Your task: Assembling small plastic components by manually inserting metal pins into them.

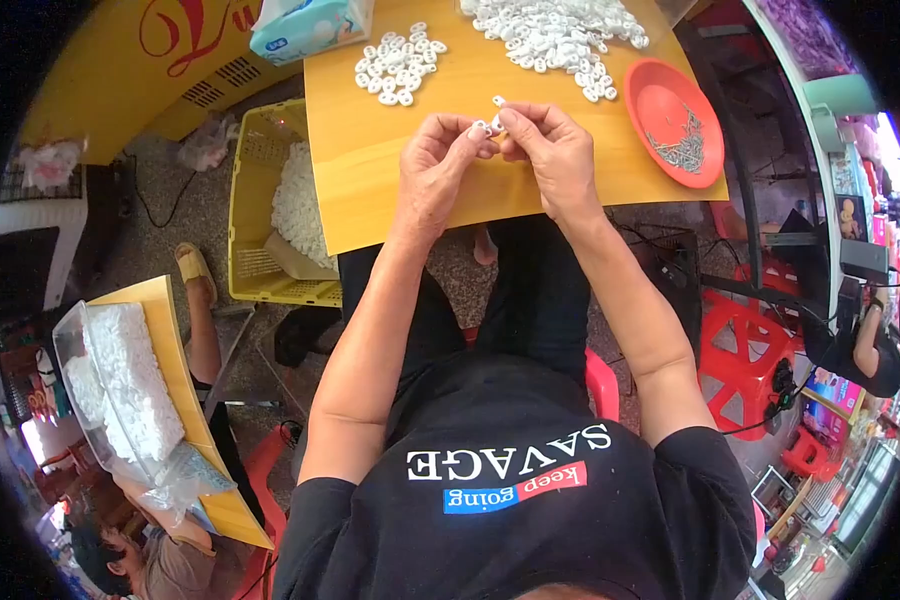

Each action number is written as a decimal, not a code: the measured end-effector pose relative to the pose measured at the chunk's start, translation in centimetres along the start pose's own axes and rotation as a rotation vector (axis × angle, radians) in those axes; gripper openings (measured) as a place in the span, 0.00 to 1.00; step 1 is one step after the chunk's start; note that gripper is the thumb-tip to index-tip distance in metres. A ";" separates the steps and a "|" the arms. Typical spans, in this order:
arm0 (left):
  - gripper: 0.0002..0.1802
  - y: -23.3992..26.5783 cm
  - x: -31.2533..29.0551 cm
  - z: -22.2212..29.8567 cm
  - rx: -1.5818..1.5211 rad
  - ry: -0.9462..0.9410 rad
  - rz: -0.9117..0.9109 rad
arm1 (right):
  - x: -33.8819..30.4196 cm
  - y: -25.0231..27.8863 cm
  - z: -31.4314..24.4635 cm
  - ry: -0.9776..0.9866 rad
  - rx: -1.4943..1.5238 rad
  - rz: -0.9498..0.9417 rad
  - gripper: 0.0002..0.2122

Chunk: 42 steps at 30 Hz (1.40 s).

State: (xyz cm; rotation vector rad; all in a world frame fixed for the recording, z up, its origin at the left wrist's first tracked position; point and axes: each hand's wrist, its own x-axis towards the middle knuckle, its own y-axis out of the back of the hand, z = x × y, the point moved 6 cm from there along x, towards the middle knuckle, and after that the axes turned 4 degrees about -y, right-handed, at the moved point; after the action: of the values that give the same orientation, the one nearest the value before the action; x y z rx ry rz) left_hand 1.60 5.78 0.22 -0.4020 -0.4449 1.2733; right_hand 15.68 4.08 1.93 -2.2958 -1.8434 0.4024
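Observation:
Above the near part of the yellow table [365, 190], my hands meet with their fingertips close together. My left hand [432, 170] pinches a small white plastic piece [482, 126] between thumb and fingers. A similar small white oval piece [499, 101] shows at the fingertips of my right hand [562, 165], which is closed in a pinch. Fingers partly hide how the two pieces meet. Beyond my left hand lies a small pile of white oval pieces with holes [400, 65]. A larger heap of white pieces [555, 35] spreads at the far right.
Thin metal pins [685, 152] lie in a red plate [660, 85] at the table's right edge. A tissue pack [310, 28] stands far left. Below the left edge sits a yellow crate [245, 190] of white pieces. Another person [175, 560] sits at a side table, lower left.

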 end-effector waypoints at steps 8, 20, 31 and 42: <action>0.07 -0.6 -0.1 0.4 0.000 -0.009 -0.003 | -2.8 -0.1 -2.0 0.147 -0.379 -0.035 0.06; 0.07 -0.1 -0.1 0.3 0.031 0.001 0.003 | -1.6 -0.8 -1.7 0.066 -0.194 -0.021 0.12; 0.07 -0.1 -0.1 0.2 0.089 -0.005 -0.017 | -1.4 -1.0 -2.1 0.072 -0.308 -0.070 0.12; 0.10 0.0 -0.2 0.4 0.112 0.016 0.009 | -1.5 -1.4 -2.2 0.217 -0.412 -0.059 0.09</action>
State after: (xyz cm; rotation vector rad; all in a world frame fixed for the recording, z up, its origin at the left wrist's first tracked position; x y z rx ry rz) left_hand 1.38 5.61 0.50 -0.3202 -0.3568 1.2960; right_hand 14.71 2.98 4.58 -2.4021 -2.0225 -0.2529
